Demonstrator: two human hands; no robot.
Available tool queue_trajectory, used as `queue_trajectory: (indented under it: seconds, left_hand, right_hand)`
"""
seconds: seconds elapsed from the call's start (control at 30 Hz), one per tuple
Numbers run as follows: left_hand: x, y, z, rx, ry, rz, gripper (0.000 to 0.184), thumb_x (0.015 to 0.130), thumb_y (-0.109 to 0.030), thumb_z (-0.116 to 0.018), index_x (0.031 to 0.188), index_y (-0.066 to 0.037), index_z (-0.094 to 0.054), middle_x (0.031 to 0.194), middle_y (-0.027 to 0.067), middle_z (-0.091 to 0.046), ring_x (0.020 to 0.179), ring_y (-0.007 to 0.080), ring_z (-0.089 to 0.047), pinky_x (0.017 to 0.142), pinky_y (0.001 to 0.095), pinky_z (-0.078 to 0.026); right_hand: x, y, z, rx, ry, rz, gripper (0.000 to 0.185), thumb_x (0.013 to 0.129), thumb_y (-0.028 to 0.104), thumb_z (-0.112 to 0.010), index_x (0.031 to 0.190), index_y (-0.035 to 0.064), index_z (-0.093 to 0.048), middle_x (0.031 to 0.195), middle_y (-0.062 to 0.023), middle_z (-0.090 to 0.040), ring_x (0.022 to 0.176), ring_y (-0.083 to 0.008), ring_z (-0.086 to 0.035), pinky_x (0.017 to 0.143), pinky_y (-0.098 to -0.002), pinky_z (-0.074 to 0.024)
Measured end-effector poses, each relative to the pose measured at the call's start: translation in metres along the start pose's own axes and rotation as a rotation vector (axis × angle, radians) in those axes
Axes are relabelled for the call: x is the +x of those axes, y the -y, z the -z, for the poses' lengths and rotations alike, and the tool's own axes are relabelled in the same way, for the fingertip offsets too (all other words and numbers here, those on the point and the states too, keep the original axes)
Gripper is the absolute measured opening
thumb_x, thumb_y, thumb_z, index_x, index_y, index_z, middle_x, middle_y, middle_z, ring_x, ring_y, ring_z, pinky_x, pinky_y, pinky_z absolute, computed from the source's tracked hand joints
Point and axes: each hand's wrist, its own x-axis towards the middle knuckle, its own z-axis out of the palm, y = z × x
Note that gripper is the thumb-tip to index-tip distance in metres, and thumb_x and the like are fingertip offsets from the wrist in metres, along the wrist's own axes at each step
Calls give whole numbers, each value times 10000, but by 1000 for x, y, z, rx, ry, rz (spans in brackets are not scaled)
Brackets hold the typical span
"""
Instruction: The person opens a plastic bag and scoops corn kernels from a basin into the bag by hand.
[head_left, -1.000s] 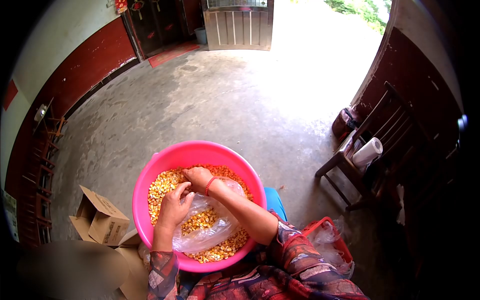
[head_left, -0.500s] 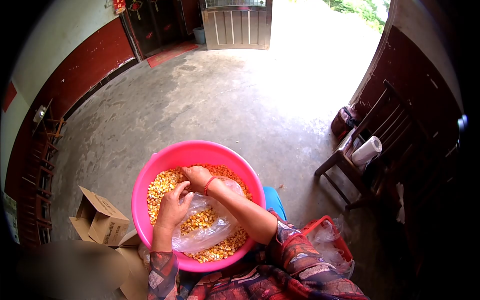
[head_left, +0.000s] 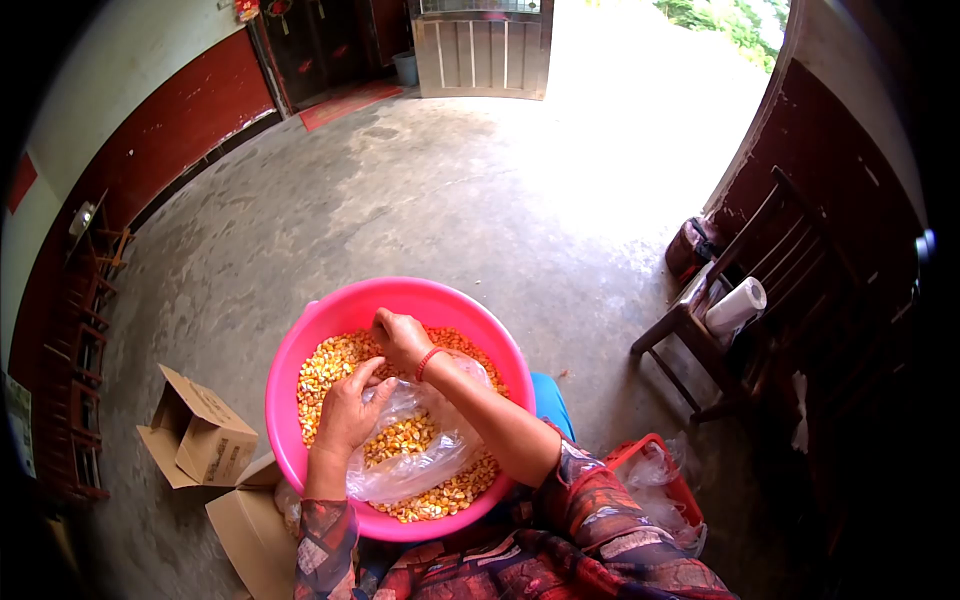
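Observation:
A clear plastic bag (head_left: pixel 385 483) with yellow corn kernels inside lies in a pink basin (head_left: pixel 285 345). Loose corn kernels (head_left: pixel 325 375) spread around the bag. At the bag's gathered upper end, my left hand (head_left: pixel 350 405) is closed with bent fingers, its thumb sticking out toward the bag. My right hand (head_left: pixel 402 340), a red bracelet at its wrist, pinches just above and beside the left one. The plastic between the fingertips is mostly hidden by the hands.
Cardboard boxes (head_left: pixel 215 440) stand open left of the basin. On the right, a red basket (head_left: pixel 680 490) holds clear plastic bags. A wooden chair (head_left: pixel 700 320) bears a white roll (head_left: pixel 736 305). Low wooden chairs (head_left: pixel 85 400) line the left wall.
My right hand has risen slightly, away from my left hand, which stays almost in place. The bag and basin look unmoved. A blurred dark patch at lower left is gone.

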Motion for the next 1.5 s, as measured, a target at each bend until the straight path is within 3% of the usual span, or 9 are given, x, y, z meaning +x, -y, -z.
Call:
queue_trajectory:
  seconds: [0.17, 0.27, 0.5, 0.83, 1.03, 1.13, 1.23, 1.3, 1.5]
  left_hand:
    - [-1, 0, -1, 44, 6, 7, 507, 767, -371, -683, 1099, 0, -586, 919, 206, -650, 858, 321, -643, 753, 391, -504]
    - [-1, -3, 0, 70, 41, 28, 571, 690, -376, -738, 1084, 11, -596, 949, 199, -648, 873, 316, -640, 775, 386, -504]
    - [0, 1, 0, 98, 61, 55, 367, 720, -220, -714, 1001, 1, -630, 934, 182, -649, 848, 283, -647, 745, 354, -504]
    - [-1, 19, -8, -101, -115, 274, 166, 812, -205, -564, 868, -67, -638, 770, 156, -644, 772, 320, -636, 639, 399, -488]
    - [-7, 14, 8, -685, 47, 382, 171, 724, -173, -619, 830, -39, -614, 700, 115, -633, 681, 220, -642, 591, 329, -483]
    - [-7, 11, 10, -384, -93, 117, 181, 739, -192, -618, 827, -33, -620, 691, 119, -626, 668, 219, -643, 582, 321, -482]
    - [-1, 20, 1, -489, -2, 227, 193, 756, -219, -611, 789, -29, -603, 702, 152, -613, 674, 286, -630, 597, 354, -480]
    - [4, 22, -9, 150, -93, -10, 320, 781, -320, -648, 814, -7, -590, 648, 124, -594, 590, 286, -599, 560, 376, -471]
    - [-2, 10, -7, -85, 100, -47, 264, 724, -214, -695, 931, -54, -658, 855, 146, -643, 787, 299, -630, 696, 363, -498]
  right_hand:
    - [8, -9, -3, 282, -25, -53, 138, 866, 137, -547, 862, 6, -594, 642, -78, -558, 548, -144, -505, 502, -315, -425]
    - [9, 7, 16, 819, 106, -483, 154, 896, 191, -531, 865, 65, -614, 630, 9, -511, 473, -57, -409, 380, -202, -300]
    - [9, 9, 22, 1108, 161, -525, 110, 906, 192, -520, 866, 103, -571, 624, 35, -463, 429, -47, -336, 368, -200, -248]
    - [-13, 82, 31, 1227, 882, -307, 298, 963, 271, -440, 770, 58, -516, 587, 33, -390, 465, -44, -279, 415, -201, -217]
    - [-13, 84, 36, 992, 1067, -156, 309, 935, 257, -499, 734, 30, -557, 645, -17, -554, 642, -88, -537, 577, -221, -426]
    - [-12, 85, 40, 1044, 1137, 51, 231, 907, 197, -541, 802, -2, -594, 735, -85, -635, 688, -159, -596, 663, -287, -472]
    - [-11, 81, 44, 1105, 913, -20, 187, 900, 166, -544, 833, -3, -588, 750, -93, -636, 697, -169, -606, 668, -286, -481]
    - [-2, 68, 40, 1188, 715, -40, 129, 912, 131, -529, 912, 21, -596, 764, -49, -629, 677, -103, -594, 635, -233, -480]
    - [9, 15, 20, 47, 213, 154, 142, 832, 136, -602, 957, 74, -634, 810, -72, -635, 718, -223, -595, 676, -304, -483]
